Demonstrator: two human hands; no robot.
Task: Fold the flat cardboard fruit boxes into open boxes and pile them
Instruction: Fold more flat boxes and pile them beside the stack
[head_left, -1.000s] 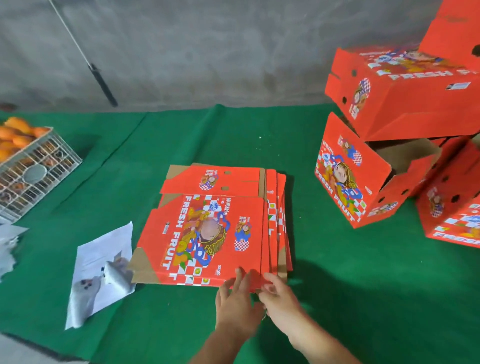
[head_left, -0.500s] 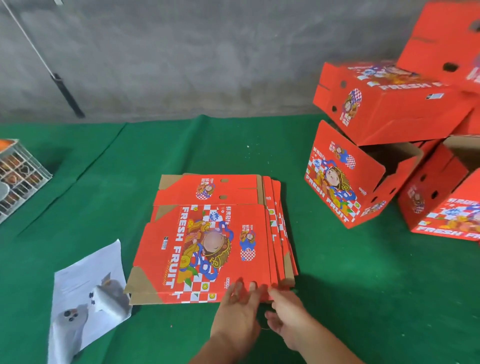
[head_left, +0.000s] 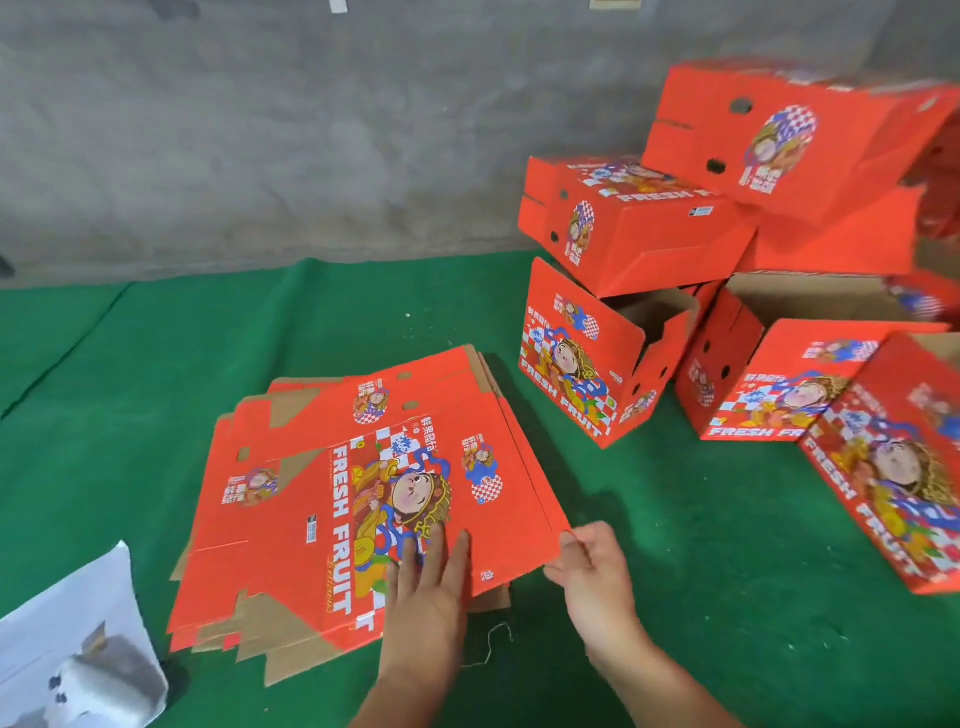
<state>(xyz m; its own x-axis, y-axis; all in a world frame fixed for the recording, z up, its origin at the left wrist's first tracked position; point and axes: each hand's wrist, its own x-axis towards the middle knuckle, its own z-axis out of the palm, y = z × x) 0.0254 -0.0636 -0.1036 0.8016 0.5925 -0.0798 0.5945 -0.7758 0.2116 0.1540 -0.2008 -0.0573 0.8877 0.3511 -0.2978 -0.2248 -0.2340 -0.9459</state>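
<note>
Setting: a green felt-like cloth (head_left: 675, 545) covers the floor, with a grey concrete wall (head_left: 260, 130) at the far side.
Flat boxes: a stack of flat red cardboard fruit boxes (head_left: 291, 525) lies in the near centre, fanned out so brown flaps show along its left and near edges.
Top sheet: the top flat box (head_left: 415, 467) is slightly raised at its near right corner.
Writing: the top flat box reads "FRESH FRUIT" in white capitals beside a cartoon figure and blue-and-white checks; smaller printed characters are too small to read.
Left hand: the left hand (head_left: 426, 597) lies flat with straight fingers pressing on the near edge of the top flat box.
Right hand: the right hand (head_left: 597, 571) pinches the near right corner of the top flat box between thumb and fingers.
Folded boxes: a loose pile of folded red boxes (head_left: 727, 291) sits at the right, several with open tops showing brown insides, also marked "FRESH FRUIT".
Other: a white sheet of paper (head_left: 67, 649) lies at the near left.
</note>
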